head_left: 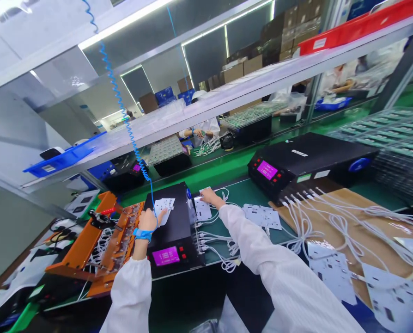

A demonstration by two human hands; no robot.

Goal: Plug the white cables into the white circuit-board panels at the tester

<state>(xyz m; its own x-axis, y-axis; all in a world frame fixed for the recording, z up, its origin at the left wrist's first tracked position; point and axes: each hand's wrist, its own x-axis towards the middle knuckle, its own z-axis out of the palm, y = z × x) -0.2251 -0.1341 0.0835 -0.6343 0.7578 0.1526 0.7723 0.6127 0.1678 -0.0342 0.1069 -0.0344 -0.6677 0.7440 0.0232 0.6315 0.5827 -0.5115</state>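
My left hand (147, 219), with a blue wrist strap (143, 234) on it, grips a white circuit board (165, 209) above a black tester box (172, 226). That box has a lit magenta screen (166, 255) and white cables (210, 237) plugged into its right side. Just right of the box, my right hand (212, 197) reaches out with its fingers closed at the upper edge of another white circuit board (203, 211). The fingertips there are small and partly hidden. A further white board (262, 216) lies on the green mat, right of my right forearm.
An orange fixture (106, 249) stands at left. A second black tester (306, 159) stands at right, its cables crossing brown paper (359, 208) toward more white boards (331, 268). A coiled blue cord (114, 88) hangs down at left. Across the bench, a co-worker (206, 127) handles something small.
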